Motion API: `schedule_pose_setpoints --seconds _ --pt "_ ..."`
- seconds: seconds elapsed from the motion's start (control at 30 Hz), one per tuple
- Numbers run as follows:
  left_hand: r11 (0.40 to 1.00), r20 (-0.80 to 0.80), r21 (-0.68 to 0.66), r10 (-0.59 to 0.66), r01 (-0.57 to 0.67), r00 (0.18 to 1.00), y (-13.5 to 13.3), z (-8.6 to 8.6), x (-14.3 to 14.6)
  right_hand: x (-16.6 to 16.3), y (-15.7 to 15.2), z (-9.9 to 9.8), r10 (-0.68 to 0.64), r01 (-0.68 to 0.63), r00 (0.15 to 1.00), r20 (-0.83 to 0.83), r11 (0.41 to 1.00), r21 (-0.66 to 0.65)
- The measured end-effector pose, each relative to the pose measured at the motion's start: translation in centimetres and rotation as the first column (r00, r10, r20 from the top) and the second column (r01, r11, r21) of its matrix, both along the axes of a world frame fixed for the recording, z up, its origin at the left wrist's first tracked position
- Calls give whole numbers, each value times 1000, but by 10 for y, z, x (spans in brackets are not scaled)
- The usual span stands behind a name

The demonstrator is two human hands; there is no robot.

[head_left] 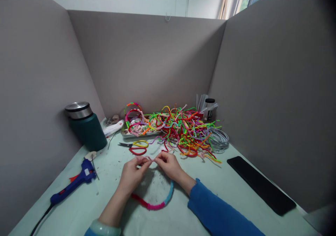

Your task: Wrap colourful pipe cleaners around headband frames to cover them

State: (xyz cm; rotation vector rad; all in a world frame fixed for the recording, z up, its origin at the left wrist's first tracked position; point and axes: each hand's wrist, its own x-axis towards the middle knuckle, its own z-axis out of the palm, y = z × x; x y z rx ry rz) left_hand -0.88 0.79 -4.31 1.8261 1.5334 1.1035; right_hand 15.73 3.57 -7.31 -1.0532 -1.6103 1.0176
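In the head view, the landmark is the pair of scissors (130, 145), with one yellow and one red handle. A wrapped hoop (156, 207) is on the wearer's side of the scissors and to their right; its visible arc, red, magenta and light blue, bulges toward the wearer. A thin pink strand (148, 158) is just to the near right of the scissors, its long axis running roughly left to right between the fingertips. The left hand (132, 173) and the right hand (170, 165) are about equally near it; each closes thumb and finger in a narrow pinch on the strand, the fingertips nearly meeting. The hoop's far part is hidden, so whether the pinch also takes in its ends cannot be told. Directly beyond the scissors, a shallow metal tray (143, 135) contains pale crumpled pieces, with colourful rings (135, 111) resting over them. To the far right, a black-capped jar (209, 110) stands upright; its contents are unclear. To the left of the scissors, a green flask (88, 133) is capped, its contents not visible.
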Motion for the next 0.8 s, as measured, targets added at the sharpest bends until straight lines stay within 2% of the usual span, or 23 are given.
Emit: schedule_pose_setpoints --seconds 0.1,0.3,0.5,0.63,0.8 --pt "993 -69 95 -60 67 996 1 -3 0 0 1 0 6 -6 1000 -15 1000 -5" --pt "977 -162 191 -61 92 985 0 -4 -1 -1 -2 4 39 -39 999 -36 999 -12" --pt "983 -286 162 -39 88 957 -4 -1 2 -1 -5 5 42 -42 999 8 998 39" --pt "979 -299 162 -71 124 952 -3 -1 3 -1 -5 4 41 -42 999 15 998 38" --pt "986 -284 129 -64 104 957 0 -5 2 -1 -3 3 37 -38 999 24 998 50"
